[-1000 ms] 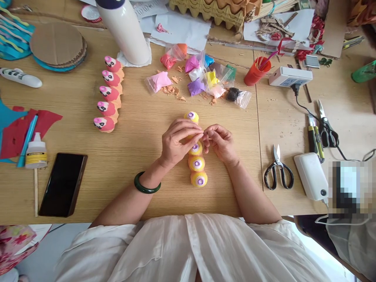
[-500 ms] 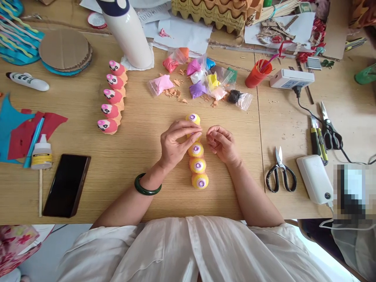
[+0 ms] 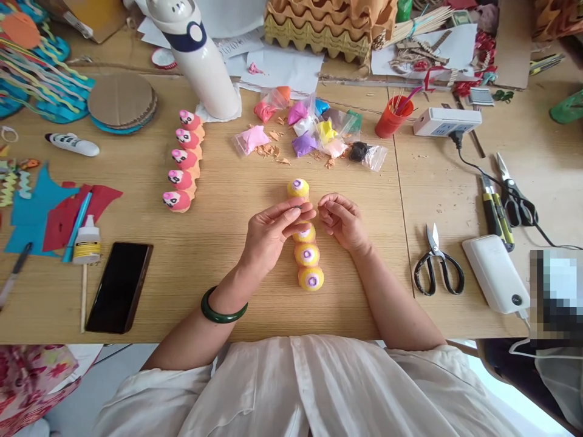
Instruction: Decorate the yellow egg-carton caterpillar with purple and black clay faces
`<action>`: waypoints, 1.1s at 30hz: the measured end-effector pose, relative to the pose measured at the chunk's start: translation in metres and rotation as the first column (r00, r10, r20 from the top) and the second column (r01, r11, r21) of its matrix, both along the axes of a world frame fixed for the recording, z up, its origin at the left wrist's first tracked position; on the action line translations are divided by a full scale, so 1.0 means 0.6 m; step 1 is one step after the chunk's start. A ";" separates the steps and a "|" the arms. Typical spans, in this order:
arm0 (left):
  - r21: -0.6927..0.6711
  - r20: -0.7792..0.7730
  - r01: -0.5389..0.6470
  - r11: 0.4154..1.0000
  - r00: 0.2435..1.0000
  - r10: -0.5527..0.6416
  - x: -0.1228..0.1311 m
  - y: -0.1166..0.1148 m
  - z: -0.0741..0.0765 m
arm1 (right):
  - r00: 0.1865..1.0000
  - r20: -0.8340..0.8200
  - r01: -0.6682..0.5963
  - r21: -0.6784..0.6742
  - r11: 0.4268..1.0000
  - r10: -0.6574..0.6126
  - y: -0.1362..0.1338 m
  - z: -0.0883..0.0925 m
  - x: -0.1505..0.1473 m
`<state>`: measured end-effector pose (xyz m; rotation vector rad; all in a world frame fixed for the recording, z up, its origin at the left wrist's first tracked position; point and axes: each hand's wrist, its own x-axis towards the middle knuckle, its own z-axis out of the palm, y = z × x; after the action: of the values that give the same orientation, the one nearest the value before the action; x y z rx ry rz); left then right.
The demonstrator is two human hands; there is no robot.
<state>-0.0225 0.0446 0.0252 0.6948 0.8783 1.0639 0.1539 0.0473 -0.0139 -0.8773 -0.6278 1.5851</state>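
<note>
A person sits at a cluttered wooden table (image 3: 218, 200). A yellow row (image 3: 308, 255) of small domes with purple dots lies midway along the near edge and points toward the far edge; 4 domes show. The left hand (image 3: 272, 235) is over the row's middle, its grip pinched shut, thumb against fingertips. Whatever is between them is too small to tell. The right hand (image 3: 345, 222) is just beside the row, fingers curled toward the thumb. I cannot tell whether its grip is closed or holds anything.

The row looks light and sits loose on the table, so a push from the left palm could likely skew it or smear a dot. Anything tiny in the pinch could drop and be lost on the wood grain. Clay bags (image 3: 314, 130) near the far edge, a pink row (image 3: 182, 161) of 5 domes and scissors (image 3: 438, 268) lie well apart.
</note>
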 end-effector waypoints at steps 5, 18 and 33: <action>-0.060 0.037 -0.021 0.998 0.999 0.023 -0.008 -0.019 -0.002 | 1.000 0.002 -0.013 -0.009 1.000 0.013 0.000 -0.003 -0.001; 0.005 -0.058 0.000 1.000 0.998 0.001 0.000 -0.031 -0.014 | 0.987 0.151 0.040 0.064 0.997 -0.049 -0.009 -0.011 -0.009; 0.017 0.006 -0.040 0.999 0.999 0.040 0.003 -0.027 -0.016 | 0.765 0.598 -0.119 0.493 0.862 -0.237 -0.051 0.023 -0.043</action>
<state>-0.0207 0.0286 0.0156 0.6912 0.8823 1.1095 0.1278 0.0167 -0.0001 -1.0137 -1.4263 0.9348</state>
